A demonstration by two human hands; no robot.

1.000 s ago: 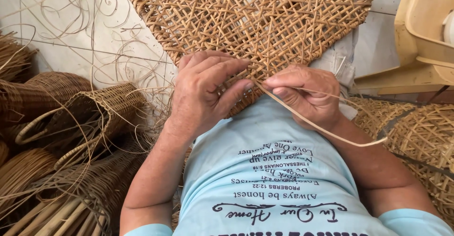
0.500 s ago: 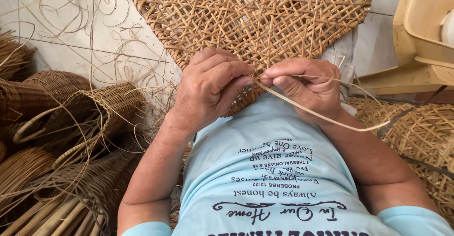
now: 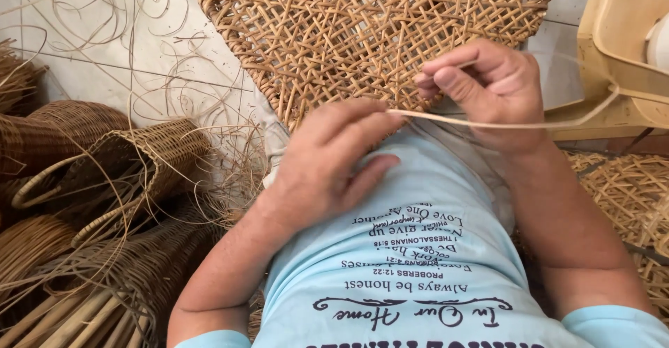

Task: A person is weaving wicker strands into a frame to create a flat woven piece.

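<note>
While the right hand (image 3: 491, 86) is pinching the cane strip (image 3: 502, 123) taut at the woven panel (image 3: 362, 34) edge, the left hand (image 3: 334, 160) is resting open-fingered on that edge; pulling steadily without kinking seems best.

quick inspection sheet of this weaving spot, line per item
surface: pale tiled floor, strewn with loose cane curls
job's things: open-weave cane panel at the lap; thin cane strip running off to the right
clutter: wicker baskets heaped at left; woven matting at right
hands: left hand resting at the panel's lower edge, fingers spread; right hand pinching the strip
cables: nothing seen
surroundings: pale wooden furniture at upper right
</note>
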